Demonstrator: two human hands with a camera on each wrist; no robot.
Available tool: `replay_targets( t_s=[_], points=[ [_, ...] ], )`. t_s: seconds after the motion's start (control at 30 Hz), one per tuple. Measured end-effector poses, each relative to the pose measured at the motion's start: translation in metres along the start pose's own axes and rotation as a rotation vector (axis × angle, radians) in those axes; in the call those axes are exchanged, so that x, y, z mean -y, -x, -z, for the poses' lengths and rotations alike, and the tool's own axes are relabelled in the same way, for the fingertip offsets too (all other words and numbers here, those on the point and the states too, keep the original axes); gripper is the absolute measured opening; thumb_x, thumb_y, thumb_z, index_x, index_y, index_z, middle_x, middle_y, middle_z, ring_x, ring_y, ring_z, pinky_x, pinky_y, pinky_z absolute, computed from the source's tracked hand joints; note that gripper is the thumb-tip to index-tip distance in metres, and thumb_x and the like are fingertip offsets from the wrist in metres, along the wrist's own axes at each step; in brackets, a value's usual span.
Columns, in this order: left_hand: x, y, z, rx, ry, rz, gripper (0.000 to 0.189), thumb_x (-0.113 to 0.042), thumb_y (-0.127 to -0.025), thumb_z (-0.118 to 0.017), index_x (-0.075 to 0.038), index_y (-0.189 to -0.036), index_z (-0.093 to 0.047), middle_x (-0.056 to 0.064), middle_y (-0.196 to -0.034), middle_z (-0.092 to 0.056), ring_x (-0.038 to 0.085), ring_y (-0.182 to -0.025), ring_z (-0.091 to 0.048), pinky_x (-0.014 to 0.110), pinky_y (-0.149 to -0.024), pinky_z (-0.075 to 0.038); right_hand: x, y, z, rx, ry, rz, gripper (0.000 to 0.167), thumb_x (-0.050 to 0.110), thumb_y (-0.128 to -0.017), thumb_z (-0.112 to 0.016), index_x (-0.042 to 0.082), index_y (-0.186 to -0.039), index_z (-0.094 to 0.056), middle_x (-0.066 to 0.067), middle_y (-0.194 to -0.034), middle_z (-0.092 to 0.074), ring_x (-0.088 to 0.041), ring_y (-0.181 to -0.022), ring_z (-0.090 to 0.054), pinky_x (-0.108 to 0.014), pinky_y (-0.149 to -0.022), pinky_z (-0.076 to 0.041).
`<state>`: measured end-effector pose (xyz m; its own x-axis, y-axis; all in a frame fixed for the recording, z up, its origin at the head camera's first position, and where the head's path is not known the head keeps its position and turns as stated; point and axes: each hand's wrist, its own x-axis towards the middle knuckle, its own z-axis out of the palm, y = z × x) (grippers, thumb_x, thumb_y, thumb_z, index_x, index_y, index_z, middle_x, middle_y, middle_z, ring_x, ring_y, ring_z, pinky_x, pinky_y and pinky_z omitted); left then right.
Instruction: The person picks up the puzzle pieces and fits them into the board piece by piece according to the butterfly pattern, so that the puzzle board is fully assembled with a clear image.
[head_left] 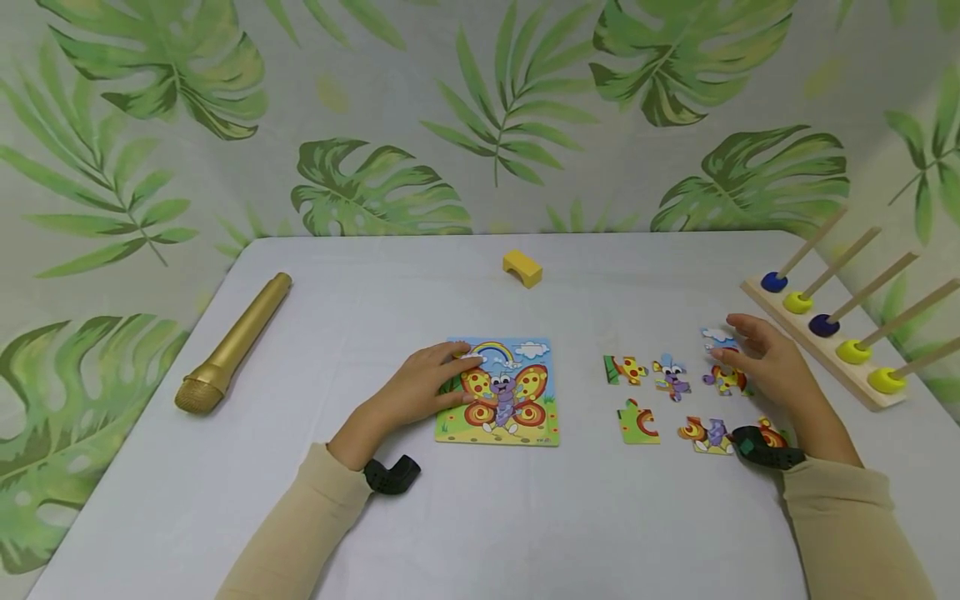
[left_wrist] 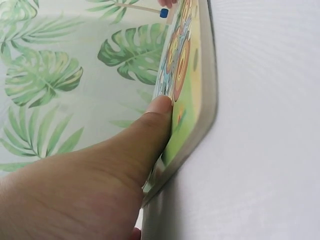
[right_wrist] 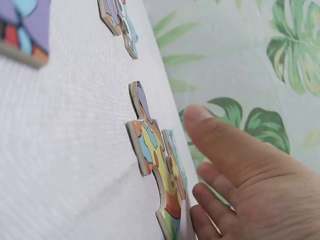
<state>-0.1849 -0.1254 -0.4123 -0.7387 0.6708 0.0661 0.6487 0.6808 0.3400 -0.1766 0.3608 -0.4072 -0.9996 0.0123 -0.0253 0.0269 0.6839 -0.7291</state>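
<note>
In the head view, my left hand rests on the left side of a square butterfly puzzle board. Its thumb lies on the picture, as the left wrist view shows. My right hand is over the loose puzzle pieces at the right, fingers relaxed with nothing between them. Nearest to it are a cloud piece and a yellow-red wing piece. The right wrist view shows the wing piece flat on the table beside the fingers. A piece by the right wrist is partly hidden.
More pieces lie between board and right hand, among them a green corner piece and a purple face piece. A gold microphone lies left. A yellow arch block sits at the back. A pegged bead stand borders the right.
</note>
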Motion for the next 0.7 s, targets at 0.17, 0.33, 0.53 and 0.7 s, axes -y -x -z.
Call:
replay_targets(
  t_s=[0.17, 0.33, 0.53, 0.7],
  points=[
    [0.0002, -0.0003, -0.0002, 0.002, 0.001, 0.001, 0.057, -0.047, -0.087, -0.052, -0.021, -0.136, -0.041, 0.005, -0.141, -0.031, 0.025, -0.130, -0.023, 0.046, -0.103, -0.019, -0.0019, -0.0007, 0.0005, 0.024, 0.047, -0.025, 0.081, 0.046, -0.082, -0.060, 0.005, -0.142, -0.022, -0.022, -0.143, -0.021, -0.041, -0.129, -0.016, -0.057, -0.098, -0.017],
    [-0.0002, -0.0004, 0.0006, -0.002, 0.002, -0.007, 0.057, -0.046, -0.087, -0.053, -0.020, -0.136, -0.042, 0.005, -0.141, -0.032, 0.026, -0.130, -0.024, 0.046, -0.103, -0.019, -0.0042, -0.0009, -0.0001, 0.021, 0.085, -0.014, 0.077, 0.045, -0.084, -0.057, 0.004, -0.141, -0.026, -0.025, -0.142, -0.022, -0.045, -0.128, -0.014, -0.061, -0.097, -0.014],
    [0.0001, -0.0006, 0.0000, -0.006, -0.001, -0.008, 0.057, -0.045, -0.086, -0.054, -0.020, -0.136, -0.042, 0.005, -0.140, -0.032, 0.025, -0.129, -0.024, 0.046, -0.103, -0.019, -0.0055, -0.0020, -0.0003, 0.018, 0.122, 0.006, 0.072, 0.044, -0.085, -0.057, 0.001, -0.137, -0.032, -0.028, -0.137, -0.028, -0.048, -0.123, -0.022, -0.062, -0.094, -0.019],
    [0.0006, -0.0002, -0.0005, -0.002, 0.000, 0.001, 0.056, -0.045, -0.086, -0.054, -0.020, -0.136, -0.042, 0.005, -0.140, -0.032, 0.025, -0.129, -0.024, 0.046, -0.103, -0.019, -0.0039, -0.0014, -0.0005, -0.002, 0.194, 0.066, 0.062, 0.039, -0.086, -0.058, -0.004, -0.129, -0.043, -0.031, -0.128, -0.034, -0.050, -0.115, -0.030, -0.063, -0.089, -0.026]
  ],
)
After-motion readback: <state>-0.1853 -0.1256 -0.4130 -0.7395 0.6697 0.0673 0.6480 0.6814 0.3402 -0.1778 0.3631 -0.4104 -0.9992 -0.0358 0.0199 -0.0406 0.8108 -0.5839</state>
